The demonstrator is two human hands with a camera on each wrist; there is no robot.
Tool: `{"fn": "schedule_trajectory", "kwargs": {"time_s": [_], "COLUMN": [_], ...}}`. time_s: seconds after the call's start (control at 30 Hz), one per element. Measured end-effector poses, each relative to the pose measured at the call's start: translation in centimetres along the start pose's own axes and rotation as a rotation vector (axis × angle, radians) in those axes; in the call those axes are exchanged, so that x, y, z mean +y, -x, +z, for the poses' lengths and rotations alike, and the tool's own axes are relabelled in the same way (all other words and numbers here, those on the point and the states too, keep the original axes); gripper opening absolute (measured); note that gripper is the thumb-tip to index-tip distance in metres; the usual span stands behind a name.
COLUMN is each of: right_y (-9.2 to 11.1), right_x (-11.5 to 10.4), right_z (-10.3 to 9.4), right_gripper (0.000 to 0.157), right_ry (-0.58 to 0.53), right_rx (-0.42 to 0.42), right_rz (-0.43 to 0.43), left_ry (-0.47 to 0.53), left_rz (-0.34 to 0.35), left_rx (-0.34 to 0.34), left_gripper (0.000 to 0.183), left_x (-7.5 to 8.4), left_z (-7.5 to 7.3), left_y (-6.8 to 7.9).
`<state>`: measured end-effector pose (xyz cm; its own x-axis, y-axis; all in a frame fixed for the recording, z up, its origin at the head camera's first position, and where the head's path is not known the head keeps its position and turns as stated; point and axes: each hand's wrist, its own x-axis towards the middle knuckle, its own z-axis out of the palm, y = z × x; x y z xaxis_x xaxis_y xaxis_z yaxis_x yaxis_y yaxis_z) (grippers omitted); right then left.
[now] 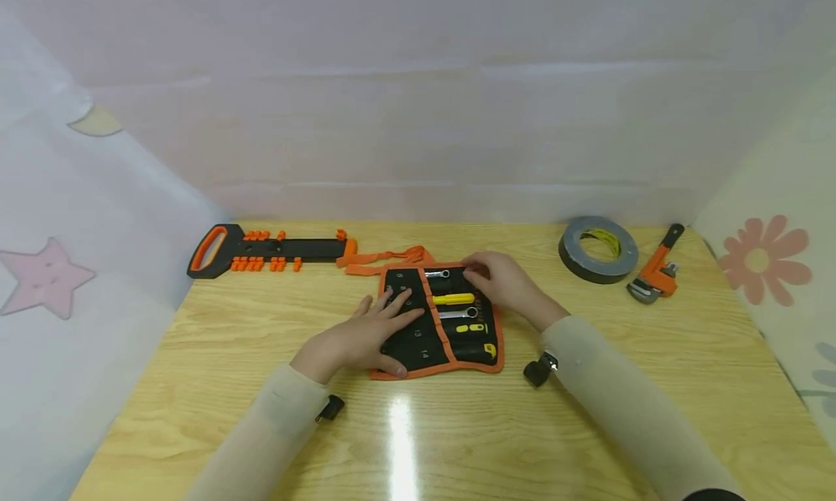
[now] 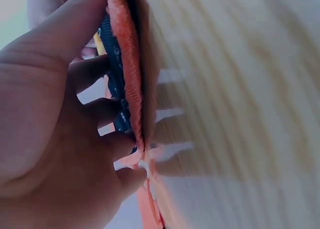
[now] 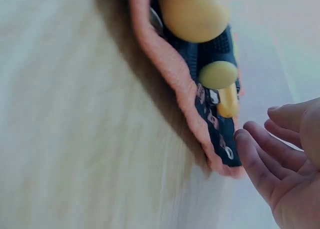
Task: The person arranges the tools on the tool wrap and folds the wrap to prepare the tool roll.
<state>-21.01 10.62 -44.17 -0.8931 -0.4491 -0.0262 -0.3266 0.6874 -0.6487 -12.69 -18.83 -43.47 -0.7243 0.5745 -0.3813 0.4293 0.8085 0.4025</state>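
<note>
A black tool roll point(image 1: 427, 371) with orange edging lies unfolded on the wooden table, tools in its pockets. My left hand point(image 1: 366, 334) rests on its numbered left half with spread fingers, the thumb near the bottom edge. At the upper right corner is my right hand point(image 1: 499, 279); in the right wrist view its bent fingertips point(image 3: 242, 134) are right at the edge, nothing showing between thumb and fingers. Pocketed are a yellow handle point(image 1: 453, 298), two ring-ended wrenches, the lower wrench point(image 1: 469, 313) below that handle, and black-and-yellow handles point(image 1: 473, 328). The left wrist view shows the orange edging point(image 2: 131, 79) beside the left fingers.
Orange ties point(image 1: 392, 256) trail from the roll's upper left. Behind at left lies a black rack point(image 1: 300, 249) with orange clips and a handle. A tape roll point(image 1: 571, 261) and an orange pipe wrench point(image 1: 658, 276) lie at right. Walls enclose the table's back and sides.
</note>
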Motion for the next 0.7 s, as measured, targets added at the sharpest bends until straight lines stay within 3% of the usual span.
{"fn": "schedule_trajectory", "kwargs": {"time_s": [0.2,0.47,0.7], "right_y": [3.7,8.2,10.8], "right_x": [0.8,1.5,1.5], "right_z": [-0.7,-0.2,0.7], "right_gripper": [0.032,0.030,0.033], "right_ry": [-0.059,-0.129,-0.128], "right_rx": [0.053,0.031,0.027], "right_rz": [-0.019,-0.076,-0.160], "left_ry": [-0.008,-0.072,-0.123], "left_rz": [0.019,0.025,0.118], "left_rx": [0.072,0.175,0.316], "left_gripper": [0.093,0.071,0.046], "left_x": [-0.1,0.3,0.7], "left_z": [-0.1,0.3,0.6], "left_y": [1.3,2.0,2.8]}}
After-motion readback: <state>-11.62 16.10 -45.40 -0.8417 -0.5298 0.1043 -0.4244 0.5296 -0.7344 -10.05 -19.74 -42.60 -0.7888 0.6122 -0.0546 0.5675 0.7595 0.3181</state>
